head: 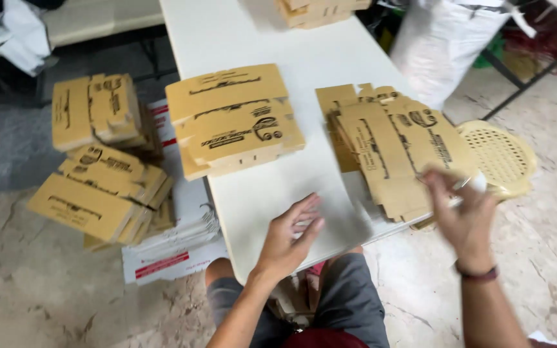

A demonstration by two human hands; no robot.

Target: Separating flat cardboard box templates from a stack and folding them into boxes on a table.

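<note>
1. Already the flat cardboard blanks point(398, 151) overhang the counter's point(278, 187) right edge; a careless tug could likely spill them floorward.
2. Right hand point(462, 212), blurred, touches their near corner; grip unclear.
3. Left hand point(291, 235) hovers open, empty, near the front edge.

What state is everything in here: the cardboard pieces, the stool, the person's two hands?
Flat brown cardboard box blanks: unfolded, loosely stacked at the white table's right edge.
Folded brown cardboard boxes: assembled, piled on the table.
Brown boxes on the floor: folded, heaped unevenly.
Pale yellow perforated plastic stool: upright, bare.
Left hand: open, empty, over the table.
Right hand: blurred, at the blanks.
</note>
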